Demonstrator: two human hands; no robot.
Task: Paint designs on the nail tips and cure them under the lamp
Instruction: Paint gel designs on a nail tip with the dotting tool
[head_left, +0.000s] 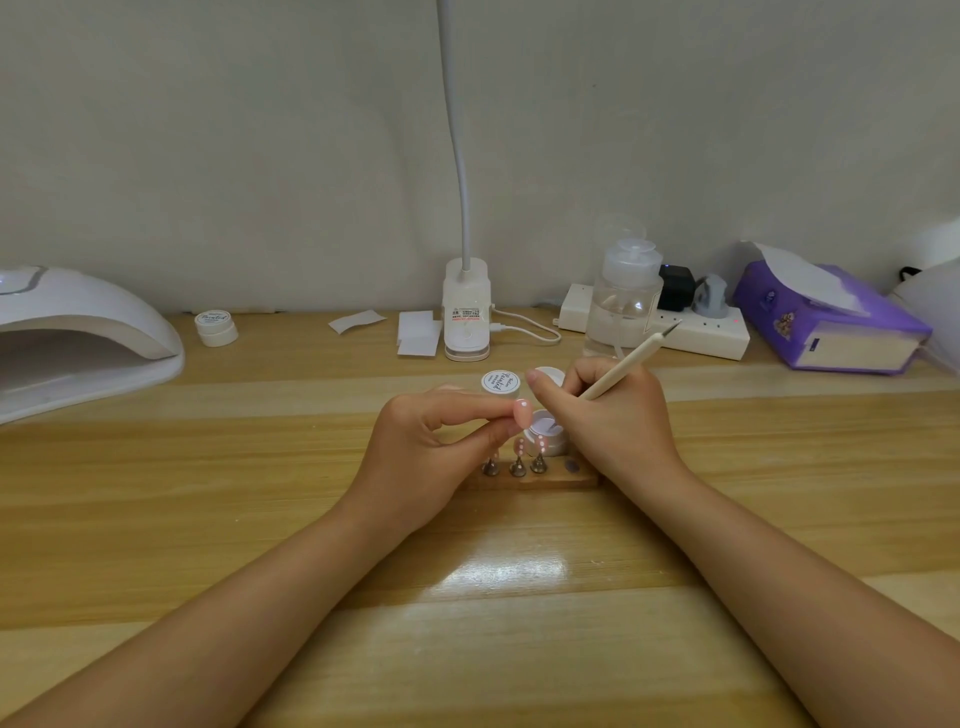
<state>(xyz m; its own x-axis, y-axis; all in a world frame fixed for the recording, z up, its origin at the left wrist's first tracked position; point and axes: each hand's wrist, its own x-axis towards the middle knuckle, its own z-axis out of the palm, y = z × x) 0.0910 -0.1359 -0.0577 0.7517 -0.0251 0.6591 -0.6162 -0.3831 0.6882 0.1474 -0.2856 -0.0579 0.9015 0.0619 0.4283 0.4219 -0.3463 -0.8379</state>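
The left hand (436, 441) pinches a pink nail tip (522, 411) between thumb and forefinger, white dot near its top, just above an open jar of white gel (545, 432). The right hand (613, 415) grips a dotting pen (626, 361) — its working end hidden behind the fingers. Three more dotted tips stand on the wooden holder (535, 480) near the hands — the curing lamp (78, 338) sits far left.

The left hand (431, 441) pinched a pink nail tip (522, 411) bearing a white dot, above a wooden holder (535, 479) on the tabletop (260, 493). The right hand (613, 415) gripped a dotting pen (623, 366) beside an open white gel pot (545, 428). A curing lamp (78, 332) sat far left.
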